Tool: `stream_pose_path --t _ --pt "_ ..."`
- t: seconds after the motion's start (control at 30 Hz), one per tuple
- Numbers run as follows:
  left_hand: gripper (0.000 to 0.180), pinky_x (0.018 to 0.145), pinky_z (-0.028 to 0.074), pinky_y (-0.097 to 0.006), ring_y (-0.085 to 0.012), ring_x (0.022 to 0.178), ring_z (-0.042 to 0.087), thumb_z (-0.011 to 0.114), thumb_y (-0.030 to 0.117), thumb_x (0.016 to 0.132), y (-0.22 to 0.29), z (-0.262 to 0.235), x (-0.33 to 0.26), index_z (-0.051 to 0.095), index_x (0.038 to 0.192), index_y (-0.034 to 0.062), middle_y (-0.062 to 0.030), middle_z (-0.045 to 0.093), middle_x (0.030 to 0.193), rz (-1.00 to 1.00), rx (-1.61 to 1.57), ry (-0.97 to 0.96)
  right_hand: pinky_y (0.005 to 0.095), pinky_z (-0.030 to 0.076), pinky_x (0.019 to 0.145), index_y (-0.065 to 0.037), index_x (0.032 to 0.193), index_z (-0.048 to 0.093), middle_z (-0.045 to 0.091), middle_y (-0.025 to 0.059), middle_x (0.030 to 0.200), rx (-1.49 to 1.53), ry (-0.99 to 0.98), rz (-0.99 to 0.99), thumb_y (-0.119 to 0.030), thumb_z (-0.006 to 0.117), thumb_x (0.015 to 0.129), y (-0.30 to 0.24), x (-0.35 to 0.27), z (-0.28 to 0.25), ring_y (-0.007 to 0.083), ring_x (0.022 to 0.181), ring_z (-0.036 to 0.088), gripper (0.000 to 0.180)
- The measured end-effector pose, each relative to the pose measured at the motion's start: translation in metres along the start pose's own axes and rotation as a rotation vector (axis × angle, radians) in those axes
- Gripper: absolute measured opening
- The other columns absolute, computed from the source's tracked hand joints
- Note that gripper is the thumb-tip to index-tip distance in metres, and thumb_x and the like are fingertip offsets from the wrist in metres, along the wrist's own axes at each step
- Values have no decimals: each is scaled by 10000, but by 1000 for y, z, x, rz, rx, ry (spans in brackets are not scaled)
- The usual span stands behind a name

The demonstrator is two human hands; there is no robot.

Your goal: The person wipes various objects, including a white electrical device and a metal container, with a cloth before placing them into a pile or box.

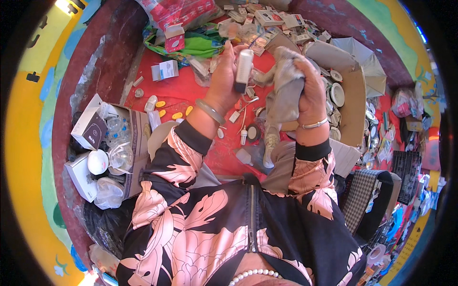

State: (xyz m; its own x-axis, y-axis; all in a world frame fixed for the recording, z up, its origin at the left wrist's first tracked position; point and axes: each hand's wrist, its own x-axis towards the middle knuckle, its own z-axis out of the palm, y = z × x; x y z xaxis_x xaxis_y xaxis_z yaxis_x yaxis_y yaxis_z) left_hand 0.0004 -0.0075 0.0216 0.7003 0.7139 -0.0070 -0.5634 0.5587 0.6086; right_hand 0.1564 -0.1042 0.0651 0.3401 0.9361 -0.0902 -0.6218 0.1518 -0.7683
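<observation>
My left hand (pixel 223 78) is closed around a slim white box-shaped device (pixel 244 67) with a dark lower end, held upright above the red sheet. What the device is, I cannot make out. A crumpled grey cloth (pixel 285 95) hangs from my right hand (pixel 312 93), whose fingers are wrapped round its upper part. The cloth is beside the device and apart from it. Below my hands, a white plug-like piece with a cable (pixel 244 136) and a small round white-faced piece (pixel 253 132) lie on the red sheet (pixel 214 159).
On the right stands a cardboard box (pixel 358 90) of round white fittings. Another carton (pixel 138 143) at left holds clear plastic pieces and small boxes. Yellow oval pieces (pixel 177 115) lie near my left wrist. Small packages (pixel 269 18) are heaped at the far side, beside a green cloth (pixel 202 40).
</observation>
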Motion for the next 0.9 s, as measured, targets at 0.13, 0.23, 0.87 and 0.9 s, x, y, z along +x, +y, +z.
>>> stream_pose_path --t 0.13,0.23,0.87,0.9 --pt "369 521 417 -251 -155 627 493 569 404 849 -1 -4 2 482 990 74 -66 526 762 -26 -125 27 292 465 846 44 1105 544 609 108 1013 161 -7 -113 -42 553 812 1 8 -8 188 913 588 305" --pt "366 572 475 -272 -175 720 565 560 372 859 0 -4 4 501 1046 64 -94 579 864 -36 -146 101 283 449 867 47 1125 528 585 108 1068 -29 -66 -230 -1 546 811 3 -4 20 168 950 569 318" --pt "487 926 430 -379 -274 1021 554 348 365 947 0 -27 12 451 1173 -53 -196 547 1137 -104 -308 -54 292 441 830 -34 857 639 567 89 1006 -1001 -557 -426 125 505 651 45 -12 43 191 958 557 293" --pt "470 913 440 -379 -269 1009 560 354 358 947 2 -21 9 459 1165 -44 -186 553 1128 -133 -292 -90 278 439 830 -24 853 639 565 87 1010 -985 -604 -351 134 491 640 36 -12 39 171 954 558 304"
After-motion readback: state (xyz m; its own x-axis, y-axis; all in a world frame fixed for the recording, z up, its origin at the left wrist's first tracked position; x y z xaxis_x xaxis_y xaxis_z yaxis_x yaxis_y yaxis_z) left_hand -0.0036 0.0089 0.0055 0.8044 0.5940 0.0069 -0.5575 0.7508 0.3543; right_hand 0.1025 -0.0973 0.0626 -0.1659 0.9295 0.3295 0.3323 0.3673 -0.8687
